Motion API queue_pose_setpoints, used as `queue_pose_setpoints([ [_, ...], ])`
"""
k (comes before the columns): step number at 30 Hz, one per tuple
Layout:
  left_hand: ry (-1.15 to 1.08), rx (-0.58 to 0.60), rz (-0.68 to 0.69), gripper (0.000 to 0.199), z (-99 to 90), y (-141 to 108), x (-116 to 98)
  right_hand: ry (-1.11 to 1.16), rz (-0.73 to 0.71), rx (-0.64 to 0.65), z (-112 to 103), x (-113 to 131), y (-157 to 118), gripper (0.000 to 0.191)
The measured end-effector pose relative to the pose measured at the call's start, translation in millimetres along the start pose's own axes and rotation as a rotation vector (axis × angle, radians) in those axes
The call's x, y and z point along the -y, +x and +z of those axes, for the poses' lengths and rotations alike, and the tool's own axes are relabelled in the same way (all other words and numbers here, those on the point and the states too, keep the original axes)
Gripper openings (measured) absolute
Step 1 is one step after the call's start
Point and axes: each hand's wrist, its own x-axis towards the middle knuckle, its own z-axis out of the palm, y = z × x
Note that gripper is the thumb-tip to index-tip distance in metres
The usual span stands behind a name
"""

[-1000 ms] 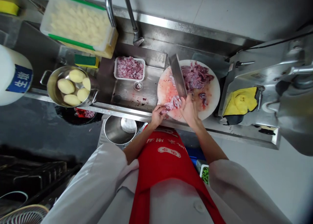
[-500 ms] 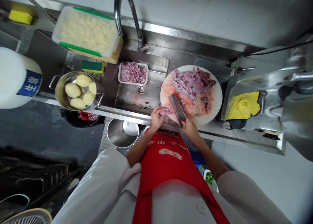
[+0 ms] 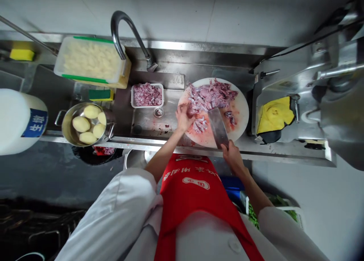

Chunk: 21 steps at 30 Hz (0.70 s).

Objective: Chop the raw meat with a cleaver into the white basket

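Observation:
A round white cutting board (image 3: 207,139) carries a pile of pinkish raw meat (image 3: 213,95), apparently small skinned carcasses. My left hand (image 3: 184,117) is over the board's left side with fingers apart, at the left edge of the pile; its fingertips are partly hard to make out against the meat. Just right of that hand lies a small group of pale cut pieces (image 3: 200,124). My right hand (image 3: 232,154) grips the handle of a cleaver (image 3: 218,128), whose blade rests over the board with its tip near the pile. Dark scraps (image 3: 230,118) lie right of the blade.
Left of the board, a white basket (image 3: 147,106) of chopped meat sits in the sink (image 3: 176,101) under a curved faucet (image 3: 129,22). Further left are a pot (image 3: 66,130) of peeled potatoes and a lidded tub (image 3: 91,60). A yellow cloth (image 3: 275,113) lies at the right.
My left hand has let go of the meat piece at the board's near edge and moved up to the pile. The cleaver has shifted right; cut pieces now lie left of it. The view has shifted.

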Motion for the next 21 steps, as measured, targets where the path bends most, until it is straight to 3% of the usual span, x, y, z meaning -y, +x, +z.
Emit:
queue_pose_setpoints([
  [2, 0.078, 0.308, 0.224, 0.052, 0.6, -2, -6, 0.011, 0.057, -0.022, 0, -18, -9, 0.035],
  [4, 0.147, 0.637, 0.431, 0.053, -6.7, -8, -8, 0.005, 0.087, -0.022, 1, -31, -18, 0.034],
  [6, 0.224, 0.828, 0.525, 0.048, -15.2, -13, -5, -0.014, 0.080, 0.011, 3, -36, -25, 0.034],
  [7, 0.263, 0.854, 0.533, 0.046, -18.4, -14, -4, -0.031, 0.064, 0.039, 3, -36, -27, 0.033],
  [13, 0.306, 0.782, 0.496, 0.038, -23.8, -34, 5, -0.114, -0.121, 0.188, -5, -9, -11, 0.028],
  [18, 0.290, 0.595, 0.377, 0.036, -17.6, -68, 11, -0.242, -0.119, 0.184, -18, 5, 5, 0.028],
  [21, 0.269, 0.503, 0.318, 0.040, -13.4, -81, 13, -0.310, -0.197, 0.187, -24, 7, 10, 0.030],
])
